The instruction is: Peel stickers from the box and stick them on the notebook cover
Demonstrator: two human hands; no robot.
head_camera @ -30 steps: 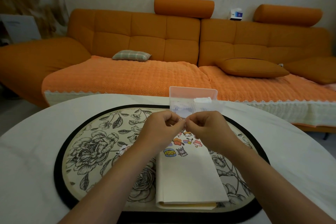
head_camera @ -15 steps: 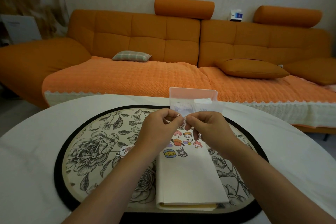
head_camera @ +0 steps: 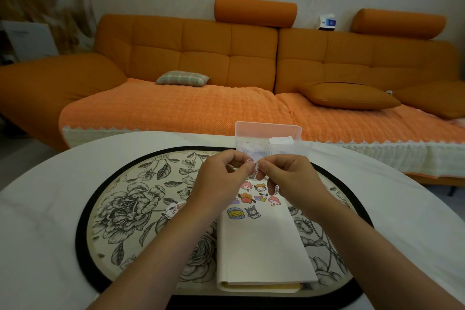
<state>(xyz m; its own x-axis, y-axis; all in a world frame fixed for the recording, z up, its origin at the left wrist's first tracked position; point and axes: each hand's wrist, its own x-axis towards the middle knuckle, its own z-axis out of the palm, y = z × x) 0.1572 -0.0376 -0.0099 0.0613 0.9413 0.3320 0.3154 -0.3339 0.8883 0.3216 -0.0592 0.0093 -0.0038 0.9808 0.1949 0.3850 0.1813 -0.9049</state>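
Note:
A cream notebook lies closed on the floral mat, its far end covered with several cartoon stickers. Above that end, my left hand and my right hand meet, both pinching one small pink-edged sticker between fingertips. Just behind my hands stands the clear plastic box with its lid up and white sheets inside. More loose stickers lie on the mat beside my left wrist.
The round floral mat with a black rim sits on a white table. An orange sofa with cushions fills the background beyond the table's far edge.
My hands have risen slightly and stay together on the small sticker; the fingers have shifted a little while working at it. Notebook and box have not moved.

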